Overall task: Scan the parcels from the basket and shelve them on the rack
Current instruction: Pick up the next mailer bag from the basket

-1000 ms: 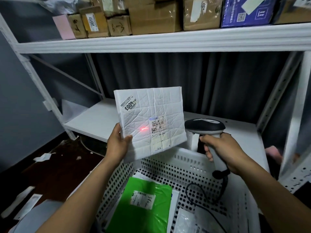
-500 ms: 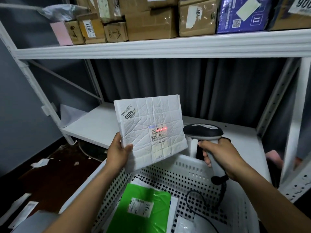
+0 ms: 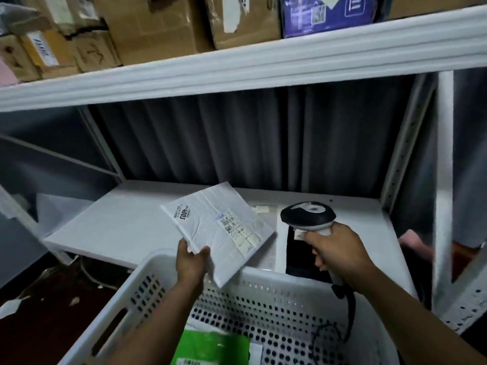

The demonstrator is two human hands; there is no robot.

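Observation:
My left hand [image 3: 191, 260] grips the near corner of a flat white padded parcel [image 3: 217, 229] with a shipping label. The parcel is tilted nearly flat, above the far rim of the white perforated basket [image 3: 263, 281] and over the front of the lower rack shelf [image 3: 126, 219]. My right hand [image 3: 336, 252] holds a black and white barcode scanner [image 3: 308, 216] to the right of the parcel, its cable hanging into the basket. A green parcel [image 3: 210, 347] lies in the basket below.
The upper rack shelf [image 3: 237, 67] carries several cardboard boxes and a blue box [image 3: 326, 11]. A black item [image 3: 303, 256] and a clear bag lie on the lower shelf behind the basket. A rack upright [image 3: 444, 180] stands at right. Paper scraps litter the dark floor [image 3: 39, 312] at left.
The parcel has tipped from upright and facing me to nearly flat and moved forward over the lower shelf. The red scan line on its label is gone. The view has shifted closer to the rack.

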